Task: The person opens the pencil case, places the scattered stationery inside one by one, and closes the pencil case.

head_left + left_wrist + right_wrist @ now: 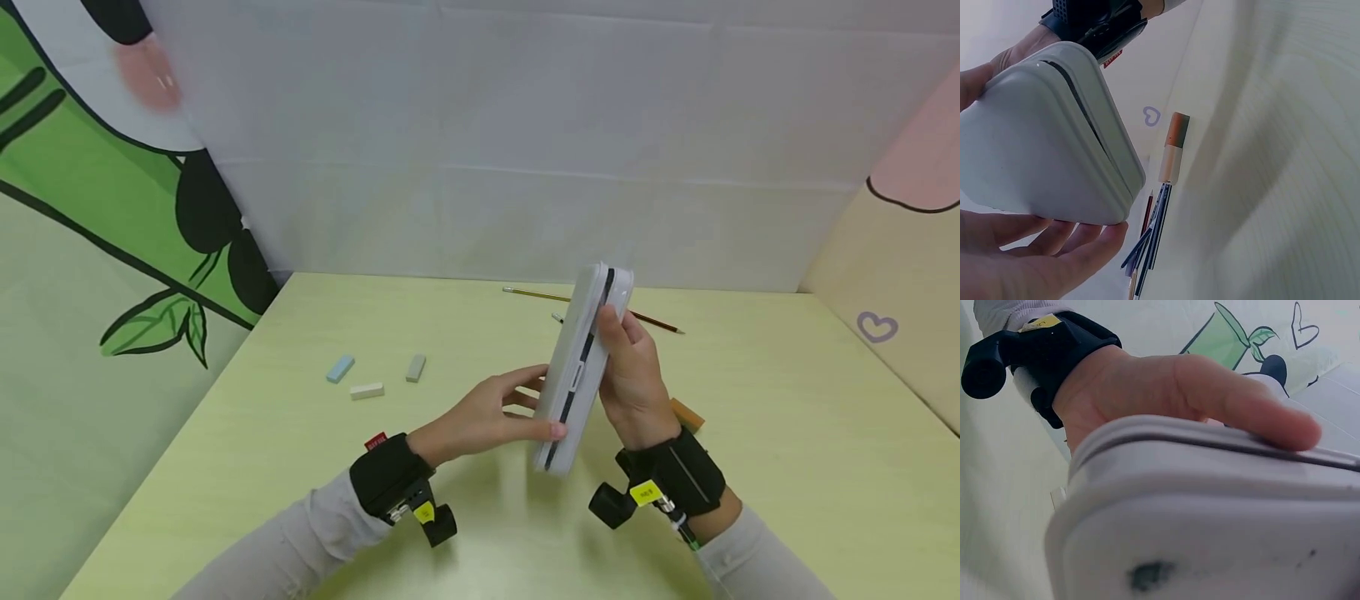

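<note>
Both hands hold a white pencil case (567, 358), stood up at a slant above the table with a dark seam and a small clasp along its narrow side. On its lower left, my left hand (480, 425) grips it, thumb over the narrow side and fingers against the left face. Higher up, my right hand (637, 392) holds the right side, its thumb lying by the seam. A rounded end of the pencil case (1041, 150) fills much of the left wrist view. The right wrist view has a dark smudge (1150, 575) on the case's face.
Blue, white and grey small blocks (341, 368) lie left of centre on the pale table. An orange block (686, 414) shows partly behind my right wrist. Several pencils (1154, 231) lie beyond the case, partly covered by it in the head view. A white curtain (487, 167) borders the back.
</note>
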The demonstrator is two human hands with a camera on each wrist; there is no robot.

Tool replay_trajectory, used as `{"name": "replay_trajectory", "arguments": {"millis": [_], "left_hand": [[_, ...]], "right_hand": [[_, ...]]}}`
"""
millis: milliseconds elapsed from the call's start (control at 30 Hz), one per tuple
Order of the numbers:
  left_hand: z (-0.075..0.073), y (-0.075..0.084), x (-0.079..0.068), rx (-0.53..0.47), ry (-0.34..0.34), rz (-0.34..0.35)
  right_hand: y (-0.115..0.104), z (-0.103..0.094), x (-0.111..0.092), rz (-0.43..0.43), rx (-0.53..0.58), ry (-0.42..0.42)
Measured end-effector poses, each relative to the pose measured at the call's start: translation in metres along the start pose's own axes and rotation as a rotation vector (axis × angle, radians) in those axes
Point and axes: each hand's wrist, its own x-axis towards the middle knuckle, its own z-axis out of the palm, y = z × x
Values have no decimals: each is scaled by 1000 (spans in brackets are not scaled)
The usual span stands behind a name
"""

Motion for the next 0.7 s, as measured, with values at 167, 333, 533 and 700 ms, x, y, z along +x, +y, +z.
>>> {"name": "replay_trajectory", "arguments": {"millis": [167, 333, 533, 700], "left_hand": [[-5, 5, -5, -32, -5, 3], [-8, 9, -11, -15, -1, 21], [-13, 9, -17, -43, -24, 52], [-17, 5, -21, -121, -68, 93]], "right_hand": [[-1, -2, 2, -47, 52, -69], [-2, -3, 1, -70, 37, -124], [-3, -3, -3, -85, 43, -140], [-4, -3, -7, -80, 23, -153]]}}
